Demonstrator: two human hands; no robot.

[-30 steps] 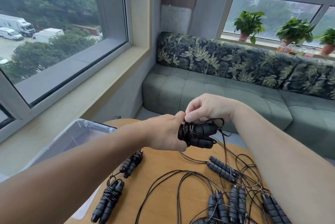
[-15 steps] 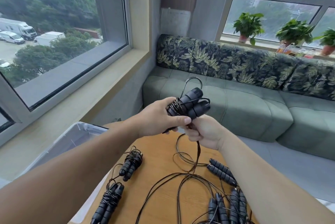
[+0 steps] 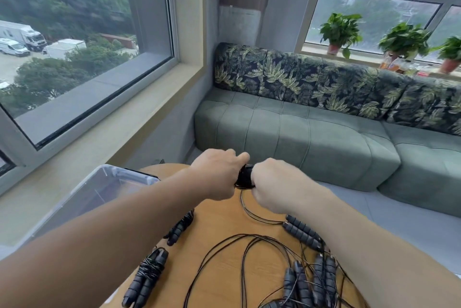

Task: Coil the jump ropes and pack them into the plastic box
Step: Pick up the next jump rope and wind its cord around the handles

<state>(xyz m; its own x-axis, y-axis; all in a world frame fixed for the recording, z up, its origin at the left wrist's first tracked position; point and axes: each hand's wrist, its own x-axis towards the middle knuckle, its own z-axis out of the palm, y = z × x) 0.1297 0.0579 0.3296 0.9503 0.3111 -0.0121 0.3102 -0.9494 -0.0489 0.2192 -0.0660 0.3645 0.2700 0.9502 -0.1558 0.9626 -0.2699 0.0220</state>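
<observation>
Above the far edge of the round wooden table (image 3: 224,227), my left hand (image 3: 219,173) grips the black handles of a jump rope (image 3: 245,176), mostly hidden between my fists. My right hand (image 3: 272,183) is closed around the rope's thin black cord close to the handles; the cord trails down onto the table. Two coiled jump ropes (image 3: 147,275) (image 3: 179,227) lie on the table's left side. Several uncoiled ropes (image 3: 306,280) with black handles lie tangled at the lower right. The clear plastic box (image 3: 99,188) stands at the left, partly behind my left forearm.
A green sofa (image 3: 299,138) with leaf-print cushions runs behind the table. Potted plants (image 3: 339,30) stand on the right windowsill. A large window with a deep sill fills the left wall.
Both hands have come down from chest height toward the table. My right hand has swung from under the handles to their right side, still on the cord.
</observation>
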